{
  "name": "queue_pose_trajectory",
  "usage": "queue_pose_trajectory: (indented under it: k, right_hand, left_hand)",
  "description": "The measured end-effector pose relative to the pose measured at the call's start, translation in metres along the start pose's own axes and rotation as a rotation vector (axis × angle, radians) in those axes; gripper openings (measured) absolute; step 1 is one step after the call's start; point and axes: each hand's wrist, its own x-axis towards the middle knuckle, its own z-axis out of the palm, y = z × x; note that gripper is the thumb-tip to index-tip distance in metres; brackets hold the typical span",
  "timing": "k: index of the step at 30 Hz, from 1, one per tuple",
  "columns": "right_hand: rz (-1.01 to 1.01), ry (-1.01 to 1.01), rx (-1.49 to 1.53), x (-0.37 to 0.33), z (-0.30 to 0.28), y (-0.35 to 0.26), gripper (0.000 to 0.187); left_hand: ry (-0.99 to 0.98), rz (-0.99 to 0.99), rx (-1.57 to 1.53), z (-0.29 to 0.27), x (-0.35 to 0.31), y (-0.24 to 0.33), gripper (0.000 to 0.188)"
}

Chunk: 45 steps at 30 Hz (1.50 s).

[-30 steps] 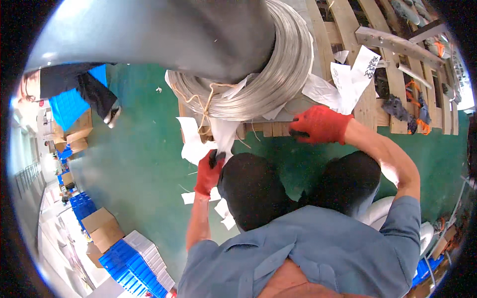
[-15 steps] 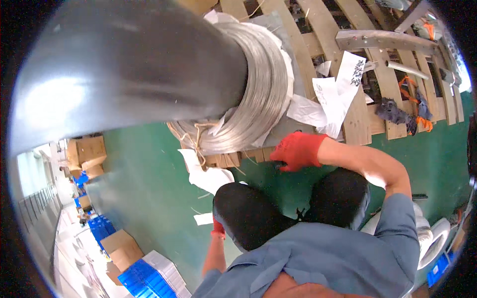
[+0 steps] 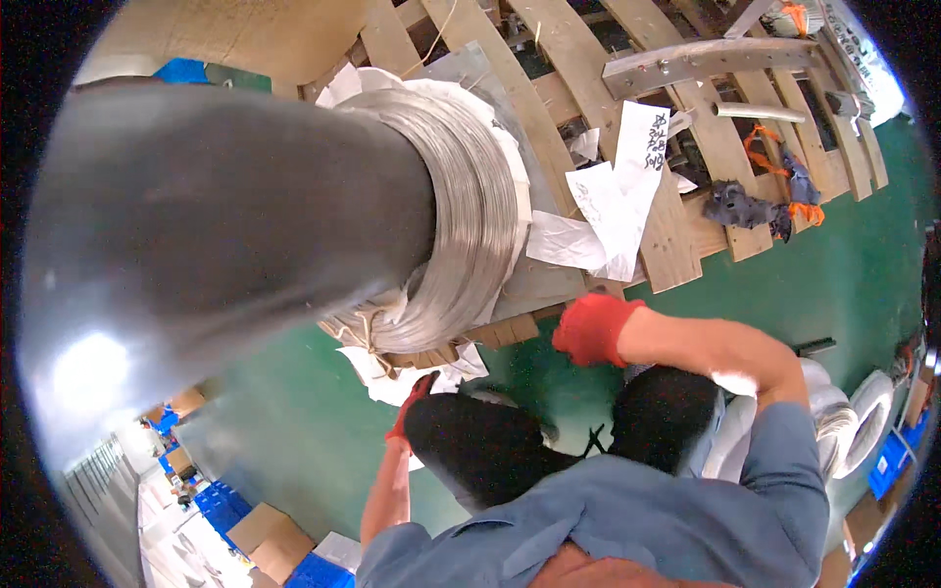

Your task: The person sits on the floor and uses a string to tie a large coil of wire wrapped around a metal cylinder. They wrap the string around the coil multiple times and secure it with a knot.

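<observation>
A thick coil of silvery wire (image 3: 480, 196) lies around the base of a large dark, shiny cylinder (image 3: 245, 196). Beige ties (image 3: 369, 338) are knotted at its near side. Crumpled white paper (image 3: 377, 382) hangs below the coil's near edge. My left hand (image 3: 415, 404), in a red glove with dark fingertips, is edge-on against this paper beside my knee; whether it grips it is unclear. My right hand (image 3: 593, 328), also red-gloved, is closed in front of the pallet's near edge, its fingers curled in; anything inside is hidden.
The coil rests on grey sheet over a wooden pallet (image 3: 676, 269). White sheets with handwriting (image 3: 627, 196), a curved metal bar (image 3: 706, 67), a short tube (image 3: 760, 112) and dark rags (image 3: 745, 204) lie there. White rings (image 3: 867, 421) stand at right; cartons (image 3: 270, 539) at lower left.
My left hand has moved up to the white paper below the coil. My right hand has shifted slightly right, its fingers more curled. The view has turned, so the coil and pallet appear further left.
</observation>
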Motion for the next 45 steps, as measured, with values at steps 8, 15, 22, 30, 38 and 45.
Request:
queue_pose_trajectory:
  k: [8,15,22,30,38,45]
  right_hand:
    - [0.161,0.084,-0.051,-0.011,0.043,-0.013,0.019]
    - [0.541,0.421,0.306,-0.106,0.034,-0.054,0.026]
    - [0.677,0.429,0.584,-0.210,-0.015,-0.150,0.041]
    - [0.629,0.422,0.716,-0.250,-0.022,-0.172,0.027]
    - [0.800,0.518,0.489,-0.221,-0.046,-0.137,0.016]
    - [0.542,0.903,1.643,-0.094,-0.099,-0.301,0.023]
  left_hand:
    - [-0.057,0.153,0.728,-0.063,-0.078,0.052,0.053]
    - [-0.027,0.056,0.406,-0.098,-0.183,0.074,0.045]
    - [0.009,-0.060,0.032,-0.090,-0.353,0.074,0.042]
    - [0.162,-0.060,-0.226,-0.071,-0.487,0.075,0.043]
    - [0.294,-0.173,-0.542,-0.093,-0.454,-0.077,0.033]
    - [0.236,-0.322,-0.684,-0.254,-0.395,-0.214,0.024]
